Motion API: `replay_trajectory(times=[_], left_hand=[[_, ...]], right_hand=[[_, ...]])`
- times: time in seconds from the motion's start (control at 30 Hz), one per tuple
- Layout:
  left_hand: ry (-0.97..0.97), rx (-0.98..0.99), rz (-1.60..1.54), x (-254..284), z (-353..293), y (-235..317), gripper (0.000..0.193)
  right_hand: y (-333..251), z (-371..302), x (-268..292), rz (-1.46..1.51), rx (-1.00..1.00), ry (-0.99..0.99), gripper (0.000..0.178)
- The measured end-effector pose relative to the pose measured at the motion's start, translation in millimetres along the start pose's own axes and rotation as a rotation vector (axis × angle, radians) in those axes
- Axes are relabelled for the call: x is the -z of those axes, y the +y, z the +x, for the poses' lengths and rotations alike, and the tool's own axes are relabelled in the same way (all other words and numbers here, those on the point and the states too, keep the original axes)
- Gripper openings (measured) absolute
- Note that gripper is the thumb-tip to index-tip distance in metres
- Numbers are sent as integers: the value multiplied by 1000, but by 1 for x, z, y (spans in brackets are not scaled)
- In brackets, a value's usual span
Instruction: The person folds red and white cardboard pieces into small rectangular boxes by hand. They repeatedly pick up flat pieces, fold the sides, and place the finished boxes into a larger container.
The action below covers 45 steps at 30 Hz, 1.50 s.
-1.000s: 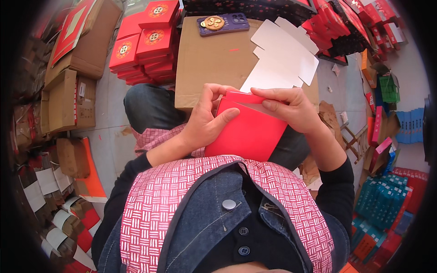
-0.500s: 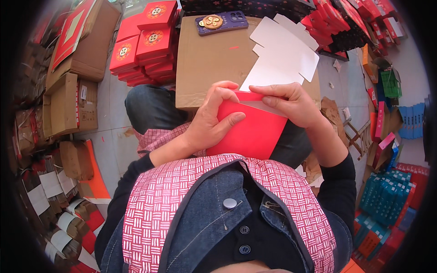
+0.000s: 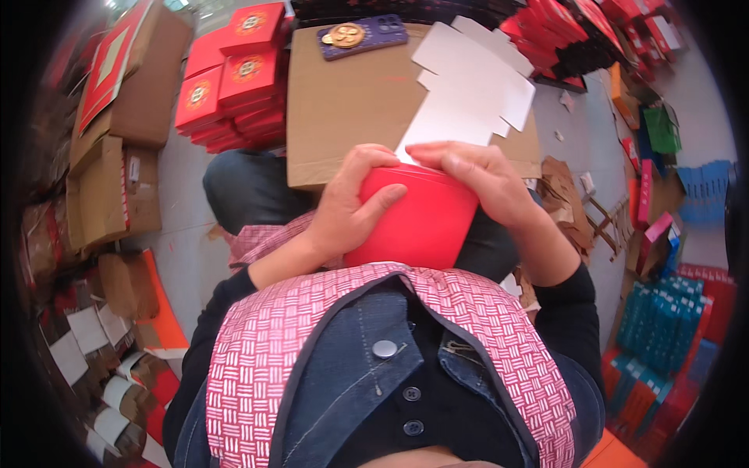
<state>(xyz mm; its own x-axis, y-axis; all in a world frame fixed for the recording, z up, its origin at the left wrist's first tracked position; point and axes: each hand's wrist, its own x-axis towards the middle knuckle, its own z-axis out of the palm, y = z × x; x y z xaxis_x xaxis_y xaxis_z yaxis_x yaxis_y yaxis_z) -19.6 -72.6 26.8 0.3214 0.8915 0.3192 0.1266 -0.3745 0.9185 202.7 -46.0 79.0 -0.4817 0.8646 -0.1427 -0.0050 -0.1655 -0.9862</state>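
A plain red cardboard box (image 3: 421, 222) rests in my lap against the checked apron, its far edge tilted up toward my fingers. My left hand (image 3: 343, 195) wraps its left side, thumb lying on the red face and fingers curled behind the top corner. At the upper right corner, my right hand (image 3: 488, 175) grips the box with fingers bent over the far edge. Just beyond the hands, a flat white die-cut card blank (image 3: 472, 74) lies on a brown carton (image 3: 351, 109); its near end is hidden behind my fingers.
A purple phone (image 3: 363, 37) with a gold round grip lies on the carton's far side. Finished-looking red boxes (image 3: 234, 74) are stacked at its left. Brown cartons (image 3: 129, 86) stand farther left. Teal packages (image 3: 663, 324) are piled at right; torn brown paper (image 3: 566, 203) lies nearer.
The pale strip along the box's top has gone from sight, and red covers that edge now. My right hand has shifted from pinching there to lying over the corner. The view moved slightly.
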Motion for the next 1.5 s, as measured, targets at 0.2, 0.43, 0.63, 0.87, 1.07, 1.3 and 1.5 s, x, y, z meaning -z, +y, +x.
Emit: replay_trajectory(times=[0.2, 0.43, 0.63, 0.87, 1.07, 1.3, 1.5], left_hand=[[38, 58, -27, -1, -1, 1, 25], [0, 67, -2, -2, -3, 1, 25], [0, 174, -393, 1, -5, 10, 40], [-45, 99, -139, 2, -6, 4, 50], [-3, 209, -520, 2, -15, 1, 45], [73, 312, -482, 6, -17, -11, 32], [169, 615, -904, 24, 7, -11, 31]], right_hand=[[31, -31, -10, 375, 120, 421, 24], [47, -43, -38, -82, 394, 609, 14], [55, -44, -46, -197, 460, 570, 16], [62, -41, -67, -108, 437, 610, 18], [65, -37, -69, -80, 404, 613, 18], [48, -29, -44, 234, 255, 257, 35], [25, -1, -11, -1163, 832, 120, 47]])
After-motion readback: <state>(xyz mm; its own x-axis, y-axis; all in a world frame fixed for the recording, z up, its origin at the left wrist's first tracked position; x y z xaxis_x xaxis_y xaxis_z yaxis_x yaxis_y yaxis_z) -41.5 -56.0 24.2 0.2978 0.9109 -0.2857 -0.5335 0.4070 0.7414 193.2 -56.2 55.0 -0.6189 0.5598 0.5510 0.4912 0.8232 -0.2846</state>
